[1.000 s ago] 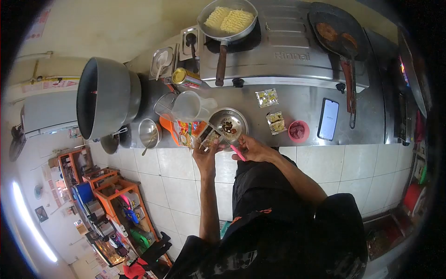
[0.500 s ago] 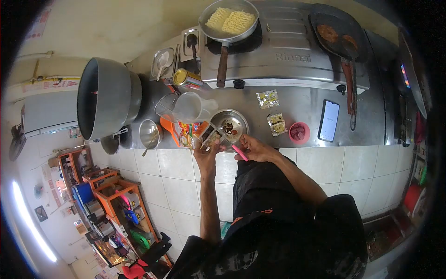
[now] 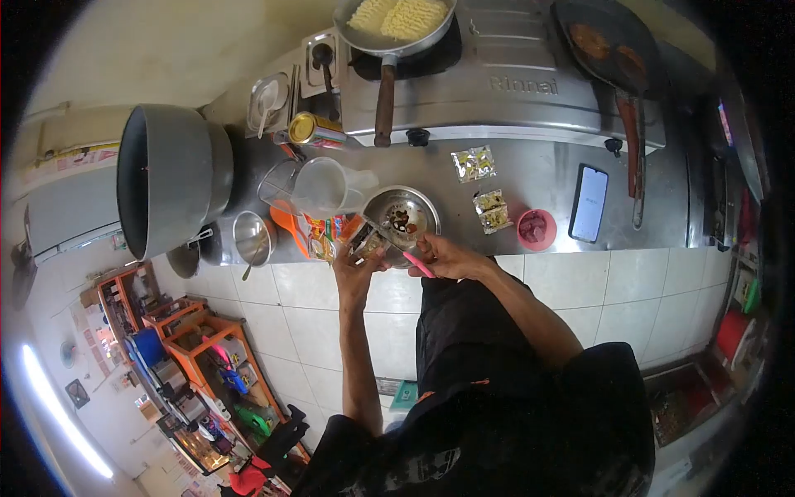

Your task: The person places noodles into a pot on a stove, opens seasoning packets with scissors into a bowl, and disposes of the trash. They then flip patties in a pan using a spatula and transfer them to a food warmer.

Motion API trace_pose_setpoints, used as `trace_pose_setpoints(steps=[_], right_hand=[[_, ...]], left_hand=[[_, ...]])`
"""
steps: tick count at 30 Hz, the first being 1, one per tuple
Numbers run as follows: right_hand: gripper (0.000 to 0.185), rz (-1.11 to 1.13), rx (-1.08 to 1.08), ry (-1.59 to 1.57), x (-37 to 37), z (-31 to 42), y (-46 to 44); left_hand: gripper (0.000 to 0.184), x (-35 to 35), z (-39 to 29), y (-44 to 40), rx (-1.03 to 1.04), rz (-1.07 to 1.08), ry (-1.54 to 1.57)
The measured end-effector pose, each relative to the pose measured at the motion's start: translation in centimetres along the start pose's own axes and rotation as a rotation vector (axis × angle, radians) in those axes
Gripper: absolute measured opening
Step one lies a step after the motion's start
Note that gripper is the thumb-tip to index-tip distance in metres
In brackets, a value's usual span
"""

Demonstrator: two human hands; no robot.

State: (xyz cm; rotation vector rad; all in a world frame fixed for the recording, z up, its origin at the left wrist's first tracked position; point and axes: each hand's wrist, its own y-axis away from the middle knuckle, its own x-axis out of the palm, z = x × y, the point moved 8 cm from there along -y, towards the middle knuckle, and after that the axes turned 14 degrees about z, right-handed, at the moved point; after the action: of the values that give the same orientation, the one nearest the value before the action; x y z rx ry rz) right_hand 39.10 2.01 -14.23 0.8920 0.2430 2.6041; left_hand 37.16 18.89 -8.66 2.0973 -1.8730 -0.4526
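My left hand [image 3: 358, 269] pinches a small seasoning sachet [image 3: 364, 242] at the near left rim of a metal bowl [image 3: 429, 207]. Dark sauce and pale seasoning [image 3: 403, 222] lie in the bowl's bottom. My right hand [image 3: 447, 257] is closed around pink-handled scissors [image 3: 421, 266], whose blades point up and left to the sachet. Whether the blades are cutting into it is too small to tell. Left of the bowl are colourful noodle packets [image 3: 323, 236], partly behind my left hand.
A pan with two noodle blocks [image 3: 397, 18] sits on the stove [image 3: 513, 108], its handle [image 3: 385, 103] reaching toward me. Two foil sachets [image 3: 474, 164] [image 3: 493, 212], a pink cup [image 3: 537, 229] and a phone [image 3: 588, 203] lie rightward. A plastic jug [image 3: 321, 187] stands left.
The whole view has shifted slightly, with the counter sitting higher and further left. Both hands keep the sachet and the scissors by the bowl. More dark sauce shows in the bowl.
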Motion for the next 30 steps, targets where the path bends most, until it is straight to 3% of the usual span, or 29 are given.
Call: trace_pose_setpoints(steps=[3, 5, 7, 10, 12, 14, 16, 20, 23, 25, 30], right_hand=[[0.04, -0.013, -0.02, 0.085, -0.3, -1.0, -0.9], [0.039, -0.023, -0.007, 0.09, -0.8, -1.7, -1.3], [0.057, -0.005, -0.04, 0.104, -1.0, -2.0, -2.0], [0.058, -0.097, -0.003, -0.053, -1.2, -3.9, -3.0], [0.058, -0.1, 0.024, -0.071, -0.9, -3.6, -2.7], [0.058, -0.103, 0.046, -0.092, -0.4, -2.0, -2.5], [0.046, -0.115, 0.012, -0.019, -0.1, -0.5, -2.9], [0.05, -0.116, 0.064, -0.039, -0.3, -2.8, -3.6], [0.049, -0.104, 0.034, -0.302, -0.1, -4.4, -4.3], [0.044, -0.135, 0.014, -0.119, -0.3, -4.0, -4.6], [0.05, -0.155, 0.03, -0.111, -0.7, -4.1, -4.7]], left_hand=[[0.054, -0.2, 0.7, -0.7, -0.092, 0.087, -0.023], [0.039, 0.0, 1.6, -1.1, -0.142, 0.155, -0.027], [0.038, -0.5, 2.5, -1.7, -0.162, 0.167, -0.032], [0.038, -1.0, 3.2, -2.7, -0.15, 0.187, -0.003], [0.054, -1.4, 4.1, -3.3, -0.192, 0.217, 0.018], [0.054, -1.2, 4.2, -3.5, -0.203, 0.229, 0.011], [0.055, -1.2, 4.3, -3.6, -0.218, 0.245, 0.0], [0.057, -1.6, 4.5, -4.0, -0.261, 0.279, -0.043], [0.058, -1.3, 4.6, -3.9, -0.281, 0.298, -0.067], [0.058, -1.0, 4.2, -4.0, -0.285, 0.308, -0.073], [0.067, -1.0, 3.7, -4.6, -0.266, 0.381, -0.098]])
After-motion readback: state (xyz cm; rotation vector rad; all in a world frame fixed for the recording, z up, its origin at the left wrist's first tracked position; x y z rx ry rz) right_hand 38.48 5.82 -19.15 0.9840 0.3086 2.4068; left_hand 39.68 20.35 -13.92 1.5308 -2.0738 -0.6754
